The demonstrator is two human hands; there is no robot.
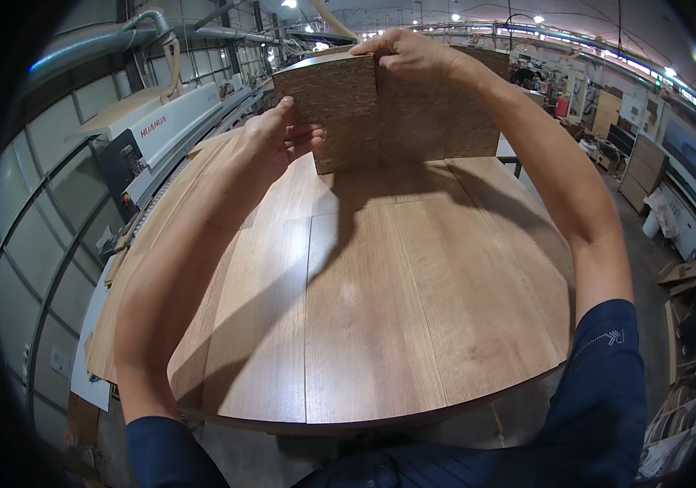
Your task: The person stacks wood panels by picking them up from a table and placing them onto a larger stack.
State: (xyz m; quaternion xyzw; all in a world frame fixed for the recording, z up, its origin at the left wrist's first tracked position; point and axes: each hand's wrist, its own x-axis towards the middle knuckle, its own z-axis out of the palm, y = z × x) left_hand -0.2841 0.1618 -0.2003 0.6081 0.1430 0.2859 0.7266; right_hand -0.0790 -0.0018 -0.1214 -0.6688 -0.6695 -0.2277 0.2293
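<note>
Brown panel: it stands upright straight ahead of my fingers, the brown panel turning its broad face to me; its long axis runs left to right across my reach.
Right hand: my right hand is the closer one to the top edge, with fingers over it and thumb down the front, pinching it.
Left hand: my left hand is lower, by the panel's left edge; thumb raised, fingers curled and slightly parted near the face. I cannot tell whether they press on it.
Panel face: rough, flecked, matt brown like pressed chips; a vertical seam drops below my right fingers, so I cannot tell whether this is one piece or several.
Panel top: a pale, smooth strip shows between my two hands.
Wood boards: below my fingers and towards my body, the wood boards lie flat, honey-toned, lightly glossy, straight-grained, split by narrow seams; their near edge looks curved, perhaps from the lens.
Shadow: a dark shadow slants from under the panel towards my left elbow.
Machine: far left of my left fingers, a white machine with rounded casing.
Pipe: above it, a shiny metal pipe.
</note>
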